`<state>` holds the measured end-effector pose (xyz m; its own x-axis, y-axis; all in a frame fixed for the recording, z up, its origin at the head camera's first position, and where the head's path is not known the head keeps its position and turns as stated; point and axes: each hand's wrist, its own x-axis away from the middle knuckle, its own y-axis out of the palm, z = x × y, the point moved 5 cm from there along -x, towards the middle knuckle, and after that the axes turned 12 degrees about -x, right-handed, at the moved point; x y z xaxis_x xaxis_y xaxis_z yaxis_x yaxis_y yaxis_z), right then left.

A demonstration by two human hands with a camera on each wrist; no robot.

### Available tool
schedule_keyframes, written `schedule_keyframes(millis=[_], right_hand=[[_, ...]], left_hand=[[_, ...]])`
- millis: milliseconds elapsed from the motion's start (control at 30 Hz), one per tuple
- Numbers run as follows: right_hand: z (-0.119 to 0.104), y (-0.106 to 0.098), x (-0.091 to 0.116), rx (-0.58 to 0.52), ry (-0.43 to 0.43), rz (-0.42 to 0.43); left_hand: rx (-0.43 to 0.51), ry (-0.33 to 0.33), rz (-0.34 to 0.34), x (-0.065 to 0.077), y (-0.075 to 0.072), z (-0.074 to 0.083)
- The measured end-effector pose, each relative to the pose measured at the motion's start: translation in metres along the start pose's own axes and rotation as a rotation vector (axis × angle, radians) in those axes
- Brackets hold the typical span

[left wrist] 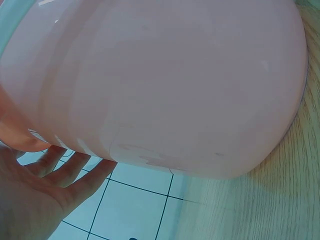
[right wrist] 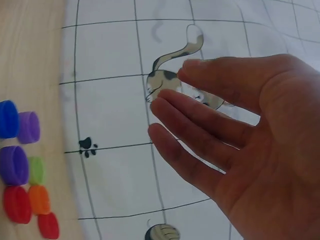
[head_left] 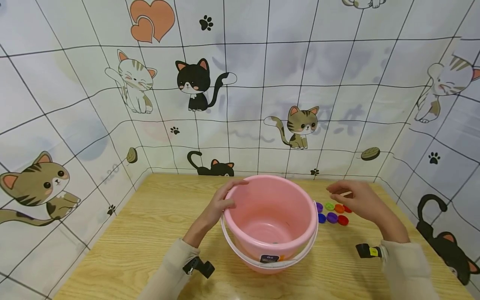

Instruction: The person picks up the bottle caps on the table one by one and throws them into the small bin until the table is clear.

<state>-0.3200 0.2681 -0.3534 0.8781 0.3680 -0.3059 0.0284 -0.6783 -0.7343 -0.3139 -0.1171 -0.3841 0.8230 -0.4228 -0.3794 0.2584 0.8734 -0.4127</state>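
Observation:
A pink plastic bucket (head_left: 270, 229) stands upright, its white handle (head_left: 271, 264) hanging down at the near side. My left hand (head_left: 219, 204) grips its left rim, thumb over the edge; in the left wrist view several fingers (left wrist: 90, 175) lie along the outer wall. A small dark speck shows low inside the bucket. On the right, my right hand (head_left: 358, 202) hovers with loosely bent fingers and nothing in them. Beside it lie several small round plastic caps in blue (right wrist: 7, 119), purple (right wrist: 14, 165), green (right wrist: 36, 170), orange (right wrist: 39, 199) and red (right wrist: 17, 204).
The wooden table (head_left: 123, 250) meets cat-printed, grid-lined sheeting (head_left: 247, 104) at the back and both sides. A black camera strap sits on each wrist, the left one (head_left: 198, 266) close to the bucket's handle.

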Motion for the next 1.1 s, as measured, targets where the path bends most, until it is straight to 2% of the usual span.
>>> schedule_keyframes(millis=[133, 333, 667, 1100], right_hand=[[0.016, 0.005, 0.009, -0.022, 0.024, 0.038], [0.036, 0.015, 0.016, -0.019, 0.079, 0.022], [0.050, 0.017, 0.019, -0.020, 0.097, 0.022], [0.072, 0.024, 0.024, -0.028, 0.151, 0.011]], left_hand=[[-0.005, 0.000, 0.000, 0.000, 0.000, 0.000], [-0.004, 0.002, -0.003, 0.000, 0.001, 0.001], [-0.003, 0.017, -0.005, -0.001, 0.001, 0.001], [-0.002, -0.003, 0.004, 0.000, 0.000, 0.001]])
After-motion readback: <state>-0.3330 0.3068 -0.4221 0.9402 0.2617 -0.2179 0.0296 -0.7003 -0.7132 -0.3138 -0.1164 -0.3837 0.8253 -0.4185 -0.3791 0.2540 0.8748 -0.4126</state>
